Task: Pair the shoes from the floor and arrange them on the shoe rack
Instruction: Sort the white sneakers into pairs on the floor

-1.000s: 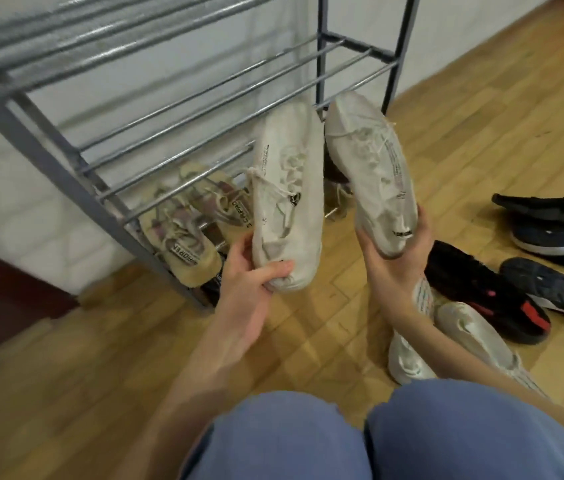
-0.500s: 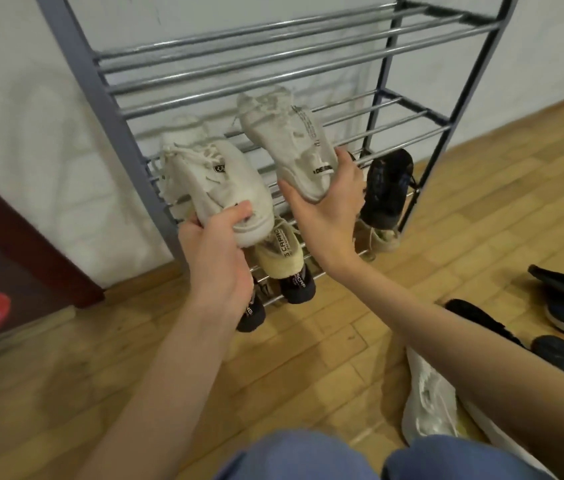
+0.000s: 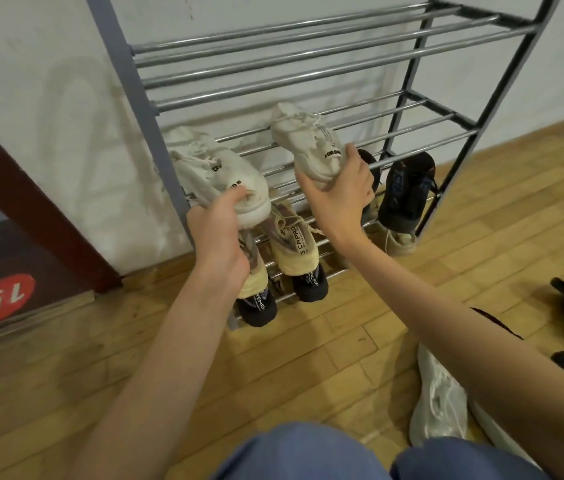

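Your left hand [image 3: 220,237] grips one white sneaker [image 3: 216,174], your right hand [image 3: 337,194] the other white sneaker [image 3: 308,143]; they partly hide the shoe rack [image 3: 156,140]'s beige pair [image 3: 292,244] at 12 o'clock.

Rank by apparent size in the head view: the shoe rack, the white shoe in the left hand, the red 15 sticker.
1. Shoe rack, by far the largest.
2. White shoe in the left hand.
3. Red 15 sticker, smallest in the picture, though not by much.

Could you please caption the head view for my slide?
Left hand and right hand lift white sneakers toward the shoe rack.
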Motion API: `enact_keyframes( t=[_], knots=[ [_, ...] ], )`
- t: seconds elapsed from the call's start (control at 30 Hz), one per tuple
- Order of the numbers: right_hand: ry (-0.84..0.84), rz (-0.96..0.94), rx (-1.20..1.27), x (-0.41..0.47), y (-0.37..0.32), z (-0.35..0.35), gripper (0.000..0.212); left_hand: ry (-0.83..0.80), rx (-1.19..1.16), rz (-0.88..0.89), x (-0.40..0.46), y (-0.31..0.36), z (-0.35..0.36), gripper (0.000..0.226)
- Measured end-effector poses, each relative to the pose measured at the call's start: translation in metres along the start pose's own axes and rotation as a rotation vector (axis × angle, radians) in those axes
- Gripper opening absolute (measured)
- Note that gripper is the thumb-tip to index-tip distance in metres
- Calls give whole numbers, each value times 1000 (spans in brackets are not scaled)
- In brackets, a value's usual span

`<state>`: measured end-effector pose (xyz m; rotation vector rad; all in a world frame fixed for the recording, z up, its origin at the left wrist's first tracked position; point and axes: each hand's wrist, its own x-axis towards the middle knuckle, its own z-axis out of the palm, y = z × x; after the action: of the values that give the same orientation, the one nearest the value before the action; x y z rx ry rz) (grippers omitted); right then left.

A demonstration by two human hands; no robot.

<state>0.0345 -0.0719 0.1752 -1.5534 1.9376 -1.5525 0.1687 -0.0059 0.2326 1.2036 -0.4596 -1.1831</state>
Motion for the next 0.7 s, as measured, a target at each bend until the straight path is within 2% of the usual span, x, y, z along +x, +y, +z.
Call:
enact_keyframes(
  t=[0.07, 0.2, 0.33, 0.43, 0.6, 0.7],
  knots=[
    [-40, -68, 18, -14, 6, -7, 89, -13, 14, -2, -6, 4, -4, 40],
    [-88, -242, -67, -49, 36, -30, 80, -50, 84, 58, -23, -1, -16, 30],
    [-165, -252, -158, -82, 89, -61, 67, -12, 195, 102, -25, -31, -35, 33],
    [-210, -148, -241, -102, 131, -94, 63, -74, 364, -1, -16, -69, -42, 29],
    [-175, 199, -383, -138, 197, -162, 59, -445, 765, -230, -16, -141, -34, 19],
    [-146, 400, -438, -169, 227, -201, 61, -621, 907, -362, -25, -185, -22, 11]
  ],
)
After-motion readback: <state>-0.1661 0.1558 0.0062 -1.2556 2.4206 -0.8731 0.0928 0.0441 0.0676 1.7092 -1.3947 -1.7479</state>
